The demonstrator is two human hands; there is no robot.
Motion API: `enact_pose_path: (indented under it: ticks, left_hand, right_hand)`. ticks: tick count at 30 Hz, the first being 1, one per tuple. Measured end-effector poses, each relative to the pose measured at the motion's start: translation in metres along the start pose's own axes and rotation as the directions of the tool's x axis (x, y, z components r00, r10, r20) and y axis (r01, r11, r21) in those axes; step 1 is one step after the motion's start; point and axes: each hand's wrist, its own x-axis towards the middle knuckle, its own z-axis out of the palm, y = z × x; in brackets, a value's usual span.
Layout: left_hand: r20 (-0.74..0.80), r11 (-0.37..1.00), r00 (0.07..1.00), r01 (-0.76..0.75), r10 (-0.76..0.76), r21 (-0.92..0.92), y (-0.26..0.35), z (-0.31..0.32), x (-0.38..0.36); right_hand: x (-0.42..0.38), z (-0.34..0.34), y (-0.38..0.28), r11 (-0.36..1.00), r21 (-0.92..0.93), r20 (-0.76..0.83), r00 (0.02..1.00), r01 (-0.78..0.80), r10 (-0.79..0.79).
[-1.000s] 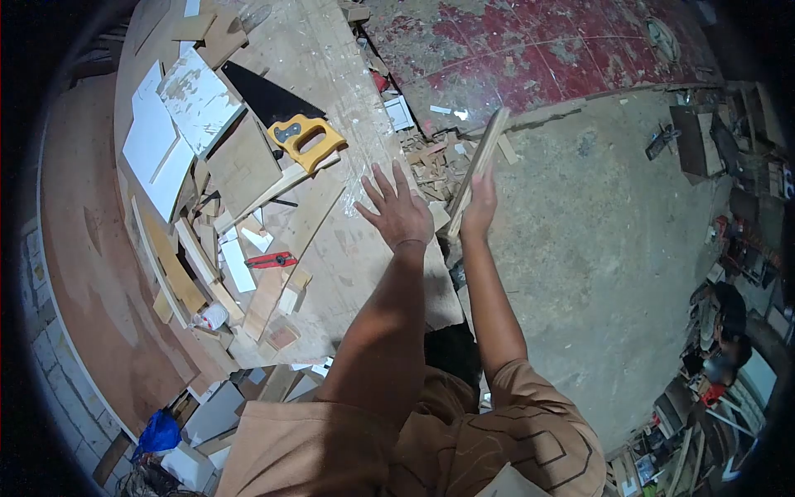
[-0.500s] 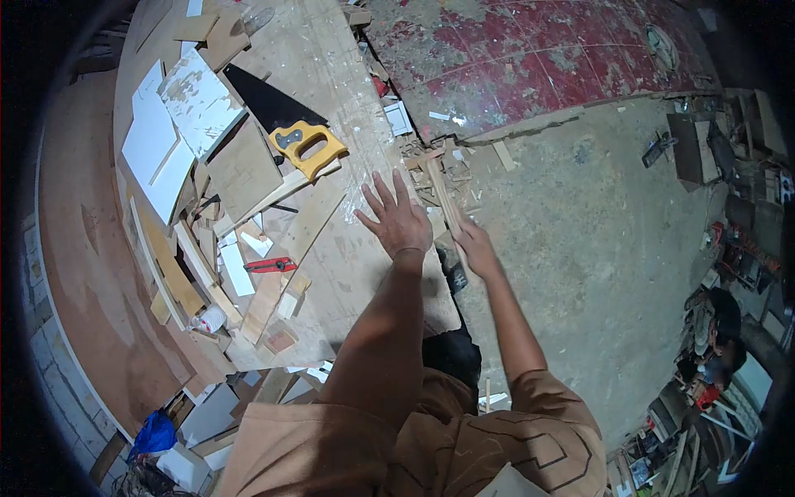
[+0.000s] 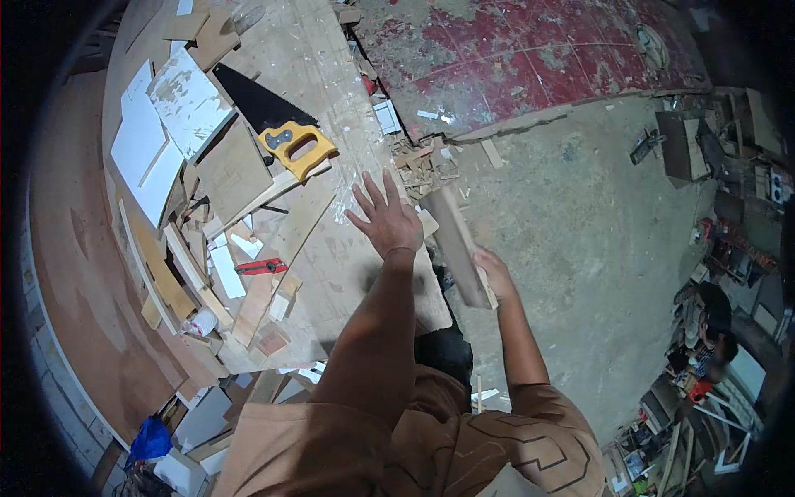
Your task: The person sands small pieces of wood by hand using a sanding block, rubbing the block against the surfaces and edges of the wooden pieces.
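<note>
Right hand (image 3: 495, 273) clenched on wooden board (image 3: 458, 244) just beside tabletop (image 3: 331, 248) edge; left hand (image 3: 387, 219) released, fingers spread, flat on the tabletop.

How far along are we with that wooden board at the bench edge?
Looks done: the wooden board is picked up, clear of the workbench. In hand: the right hand grips its near end beyond the bench edge, over the floor; the left hand lies flat, fingers spread, on the benchtop. Left: the board is not yet laid on the bench, and the yellow-handled saw lies untouched among the offcuts.
</note>
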Motion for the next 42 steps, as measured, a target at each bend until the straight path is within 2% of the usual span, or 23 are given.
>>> enact_pose_path:
  ticks: [1, 2, 4, 6, 7, 9, 13, 15, 16, 18, 19, 20, 21, 24, 25, 27, 30, 33, 37, 39, 40, 41, 42]
  left_hand:
    - [0.010, 1.000, 1.000, 0.006, -0.006, 0.004, 0.001, -0.001, 0.000]
    - [0.017, 1.000, 1.000, 0.011, -0.011, 0.008, 0.002, -0.002, 0.000]
    - [0.009, 1.000, 1.000, 0.007, -0.007, 0.004, 0.003, -0.001, 0.001]
    - [0.006, 1.000, 1.000, 0.003, -0.003, 0.010, 0.000, 0.000, -0.001]
    - [0.007, 1.000, 1.000, 0.003, -0.003, 0.017, 0.001, 0.000, -0.001]
    - [0.007, 1.000, 1.000, -0.001, 0.001, 0.023, 0.001, 0.000, 0.001]
    - [0.019, 1.000, 1.000, 0.007, -0.007, 0.013, 0.001, 0.001, 0.001]
    - [0.031, 1.000, 0.999, 0.017, -0.017, -0.004, 0.002, -0.002, 0.003]
    - [0.079, 0.999, 0.996, 0.033, -0.037, 0.040, 0.003, -0.005, 0.004]
    - [0.130, 0.995, 0.990, 0.051, -0.061, 0.082, 0.004, -0.006, 0.002]
    - [0.113, 0.996, 0.992, 0.047, -0.055, 0.077, 0.003, -0.005, 0.002]
    - [0.095, 0.997, 0.994, 0.040, -0.047, 0.073, 0.003, -0.004, 0.002]
    - [0.094, 0.997, 0.995, 0.037, -0.044, 0.072, 0.002, -0.003, 0.001]
    - [0.051, 0.999, 0.998, 0.024, -0.025, 0.032, 0.002, -0.003, 0.001]
    - [0.067, 0.999, 0.997, 0.032, -0.035, 0.038, 0.002, -0.004, 0.001]
    - [0.087, 0.999, 0.995, 0.036, -0.039, 0.037, 0.004, -0.005, 0.001]
    - [0.096, 0.999, 0.995, 0.038, -0.041, 0.034, 0.003, -0.006, 0.002]
    - [0.100, 0.998, 0.994, 0.047, -0.052, 0.044, 0.002, -0.004, 0.001]
    - [0.098, 0.998, 0.994, 0.033, -0.038, 0.052, 0.002, -0.004, 0.001]
    - [0.096, 0.998, 0.995, 0.035, -0.039, 0.045, 0.001, -0.003, 0.001]
    - [0.085, 0.999, 0.996, 0.033, -0.036, 0.033, 0.001, -0.002, 0.000]
    - [0.072, 0.999, 0.997, 0.029, -0.031, 0.021, 0.001, -0.002, 0.000]
    - [0.070, 1.000, 0.997, 0.025, -0.026, 0.020, 0.001, -0.002, -0.001]
  right_hand:
    - [0.003, 0.007, 0.006, 0.930, 0.368, 0.004, 1.000, -0.015, 0.014]
    - [0.009, 0.013, 0.011, 0.729, 0.684, 0.011, 1.000, -0.024, 0.023]
    - [0.046, 0.014, 0.022, 0.686, 0.728, -0.062, 0.996, -0.001, 0.067]
    - [0.075, 0.028, -0.004, 0.698, 0.681, -0.348, 0.936, 0.219, 0.047]
    - [0.085, 0.026, -0.003, 0.695, 0.684, -0.347, 0.937, 0.219, 0.046]
    - [0.099, 0.023, 0.001, 0.546, 0.802, -0.223, 0.969, 0.243, -0.103]
    - [0.057, 0.007, 0.019, 0.581, 0.798, -0.197, 0.980, 0.159, 0.002]
    - [0.028, 0.010, -0.009, 0.571, 0.821, 0.089, 0.985, 0.011, -0.146]
    - [0.032, 0.008, -0.005, 0.574, 0.819, 0.090, 0.986, 0.007, -0.141]
    - [0.046, 0.005, 0.002, 0.733, 0.676, -0.165, 0.985, 0.075, 0.052]
    - [0.062, 0.009, -0.005, 0.735, 0.674, -0.166, 0.985, 0.074, 0.053]
    - [0.085, 0.020, -0.016, 0.916, 0.366, -0.345, 0.938, 0.165, -0.031]
    - [0.100, 0.031, -0.026, 0.981, 0.005, -0.474, 0.864, 0.196, -0.171]
    - [0.103, 0.055, -0.057, 0.921, -0.135, -0.395, 0.833, 0.365, -0.388]
    - [0.096, 0.056, -0.053, 0.922, -0.137, -0.401, 0.830, 0.363, -0.387]
    - [0.070, 0.060, -0.036, 0.836, -0.492, -0.323, 0.840, 0.245, -0.436]
    - [0.023, 0.046, 0.002, 0.720, -0.636, -0.169, 0.861, 0.276, -0.479]
    - [0.005, 0.043, 0.015, 0.621, -0.774, -0.234, 0.857, 0.121, -0.459]
    - [0.055, 0.055, -0.025, 0.582, -0.797, -0.233, 0.804, 0.164, -0.547]
    - [0.082, 0.057, -0.055, 0.725, -0.662, -0.278, 0.837, 0.189, -0.472]
    - [0.093, 0.048, -0.049, 0.726, -0.661, -0.279, 0.837, 0.189, -0.471]
    - [0.105, 0.033, -0.034, 0.932, -0.290, -0.299, 0.905, 0.216, -0.303]
    - [0.109, 0.023, -0.026, 0.976, 0.130, -0.243, 0.960, 0.177, -0.141]
